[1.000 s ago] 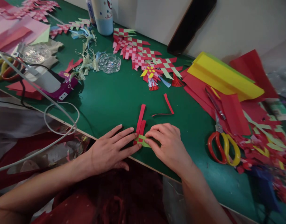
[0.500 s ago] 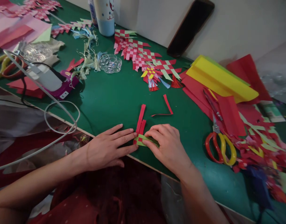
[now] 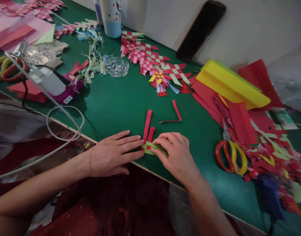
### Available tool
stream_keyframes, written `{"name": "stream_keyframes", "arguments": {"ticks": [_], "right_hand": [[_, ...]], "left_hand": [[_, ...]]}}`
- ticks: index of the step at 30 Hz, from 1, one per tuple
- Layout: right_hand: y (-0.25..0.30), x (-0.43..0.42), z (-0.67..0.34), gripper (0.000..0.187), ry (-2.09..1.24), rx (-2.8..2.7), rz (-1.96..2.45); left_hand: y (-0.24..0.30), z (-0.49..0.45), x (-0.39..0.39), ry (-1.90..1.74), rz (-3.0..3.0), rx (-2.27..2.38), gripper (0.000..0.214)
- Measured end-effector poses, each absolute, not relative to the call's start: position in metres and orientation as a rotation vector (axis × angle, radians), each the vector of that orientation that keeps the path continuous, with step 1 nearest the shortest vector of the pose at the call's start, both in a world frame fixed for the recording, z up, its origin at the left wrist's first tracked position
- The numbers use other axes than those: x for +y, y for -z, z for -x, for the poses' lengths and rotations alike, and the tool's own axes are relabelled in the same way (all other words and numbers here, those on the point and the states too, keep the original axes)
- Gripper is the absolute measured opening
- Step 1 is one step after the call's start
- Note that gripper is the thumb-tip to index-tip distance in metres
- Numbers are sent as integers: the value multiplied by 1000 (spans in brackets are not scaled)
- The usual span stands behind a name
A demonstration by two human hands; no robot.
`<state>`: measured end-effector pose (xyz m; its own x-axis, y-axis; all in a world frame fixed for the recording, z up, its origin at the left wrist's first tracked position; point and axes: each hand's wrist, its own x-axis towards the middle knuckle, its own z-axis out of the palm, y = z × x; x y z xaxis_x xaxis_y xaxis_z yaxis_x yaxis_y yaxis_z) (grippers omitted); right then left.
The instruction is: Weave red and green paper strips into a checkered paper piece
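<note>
A small weave of green and red paper strips (image 3: 148, 147) lies at the front edge of the green table. Two red strips (image 3: 147, 125) stick out from its far side, away from me. My left hand (image 3: 116, 152) lies flat with fingers stretched out, its fingertips touching the weave's left end. At the right end, my right hand (image 3: 173, 149) pinches the green strips between thumb and fingers. Beyond my right hand rests a loose, bent red paper strip (image 3: 177, 113).
Scissors with red and yellow handles (image 3: 231, 157) lie at right, near red and yellow paper (image 3: 234, 87) and scraps. Finished woven paper fish (image 3: 150, 59), a bead dish (image 3: 117, 67), a bottle (image 3: 112, 19) and a phone (image 3: 201, 29) are at the back. A white cable (image 3: 64, 106) loops at left.
The two red strips have spread slightly apart at their far ends. Both hands stay in nearly the same place on the weave.
</note>
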<state>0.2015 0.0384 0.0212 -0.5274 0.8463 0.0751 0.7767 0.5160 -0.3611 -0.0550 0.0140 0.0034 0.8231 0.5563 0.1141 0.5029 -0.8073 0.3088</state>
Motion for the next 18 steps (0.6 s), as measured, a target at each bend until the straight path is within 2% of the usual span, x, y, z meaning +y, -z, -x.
{"name": "stream_keyframes", "arguments": {"ticks": [9, 18], "right_hand": [[-23, 38, -202, 15, -415, -2505, 1347], [-24, 31, -198, 16, -162, -2466, 1267]], "left_hand": [[-3, 55, 12, -277, -2766, 810, 63], [-1, 53, 12, -299, -2754, 825, 62]]}}
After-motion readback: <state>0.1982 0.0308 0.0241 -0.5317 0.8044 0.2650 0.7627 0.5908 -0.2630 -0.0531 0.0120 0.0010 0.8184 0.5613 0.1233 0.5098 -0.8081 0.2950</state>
